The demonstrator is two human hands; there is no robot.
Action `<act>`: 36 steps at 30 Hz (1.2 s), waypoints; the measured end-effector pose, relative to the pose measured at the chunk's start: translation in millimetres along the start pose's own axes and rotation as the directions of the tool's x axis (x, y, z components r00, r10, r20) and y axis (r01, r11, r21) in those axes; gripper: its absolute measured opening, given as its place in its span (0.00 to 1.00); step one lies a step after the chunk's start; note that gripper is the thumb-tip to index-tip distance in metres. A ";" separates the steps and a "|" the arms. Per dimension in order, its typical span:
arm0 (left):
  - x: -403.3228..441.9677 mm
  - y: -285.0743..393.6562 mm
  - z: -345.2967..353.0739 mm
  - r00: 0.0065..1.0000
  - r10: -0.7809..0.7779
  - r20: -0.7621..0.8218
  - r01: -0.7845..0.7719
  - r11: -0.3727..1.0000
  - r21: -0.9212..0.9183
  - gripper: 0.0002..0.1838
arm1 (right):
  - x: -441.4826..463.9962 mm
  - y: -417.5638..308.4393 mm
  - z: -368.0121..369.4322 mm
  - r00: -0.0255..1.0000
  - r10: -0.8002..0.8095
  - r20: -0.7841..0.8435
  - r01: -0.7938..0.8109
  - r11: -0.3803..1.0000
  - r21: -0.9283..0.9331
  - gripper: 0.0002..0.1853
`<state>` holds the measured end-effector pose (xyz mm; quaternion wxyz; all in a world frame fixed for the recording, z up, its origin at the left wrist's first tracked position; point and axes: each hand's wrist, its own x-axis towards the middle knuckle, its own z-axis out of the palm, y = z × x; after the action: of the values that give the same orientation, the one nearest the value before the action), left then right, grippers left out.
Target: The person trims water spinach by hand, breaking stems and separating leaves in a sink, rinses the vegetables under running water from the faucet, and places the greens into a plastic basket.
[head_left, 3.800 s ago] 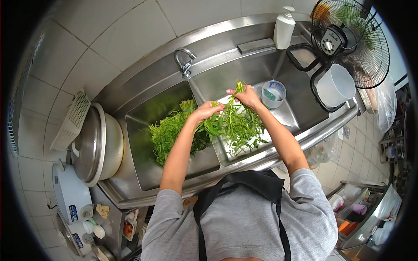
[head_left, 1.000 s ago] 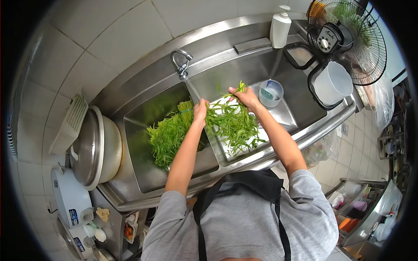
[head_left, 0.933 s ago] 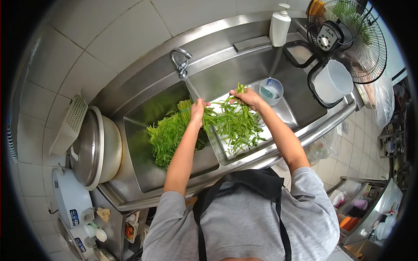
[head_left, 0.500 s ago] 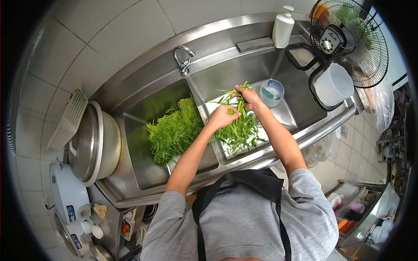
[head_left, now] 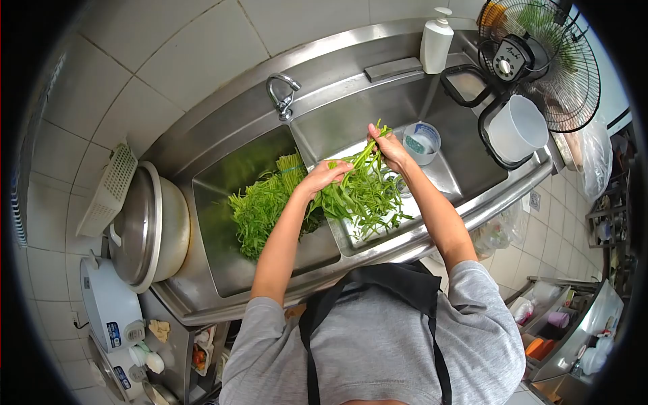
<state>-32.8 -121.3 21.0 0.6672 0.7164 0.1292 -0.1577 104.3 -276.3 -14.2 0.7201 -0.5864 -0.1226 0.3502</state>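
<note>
My right hand (head_left: 387, 148) is closed around the stems of a bunch of long-leaved greens (head_left: 368, 196), and their leaves hang down over the right basin. To its left, my left hand (head_left: 325, 177) has its fingers pressed together on the same greens, at the side of the bunch. In the left basin lies a pile of leafy greens (head_left: 260, 212), partly behind my left forearm. A bundle of upright cut stems (head_left: 290, 170) with a band around it rests at the back of that pile.
A round clear tub (head_left: 422, 143) stands in the right basin (head_left: 466, 148). Behind the divider rises a faucet (head_left: 284, 94). A pump bottle (head_left: 437, 44), black-framed fan (head_left: 516, 64) and white container (head_left: 518, 131) line the right side. A large lidded pot (head_left: 152, 223) sits at left.
My left hand has moved left and slightly down from the stems, spreading the leaves toward the divider. My right hand has risen a little, still gripping the greens.
</note>
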 end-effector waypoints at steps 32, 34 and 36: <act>10.2 -34.3 -35.7 0.709 -0.079 -0.701 -0.136 0.960 -0.246 0.12 | -6.5 -26.4 4.7 0.957 -0.083 -0.277 -0.003 0.955 -0.297 0.23; 15.4 -32.3 -38.3 0.749 0.050 -0.661 -0.292 0.920 -0.262 0.12 | -5.6 -30.7 -4.9 0.974 0.037 -0.221 -0.095 0.962 -0.257 0.23; 23.4 -26.5 -39.2 0.825 0.137 -0.548 -0.273 0.946 -0.175 0.12 | 0.5 -25.9 -7.9 0.983 0.089 -0.163 -0.124 0.968 -0.220 0.24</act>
<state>-19.7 -80.8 -10.2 0.7021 0.6535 0.2480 0.1360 118.7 -283.7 7.6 0.6351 -0.6961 -0.0752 0.3264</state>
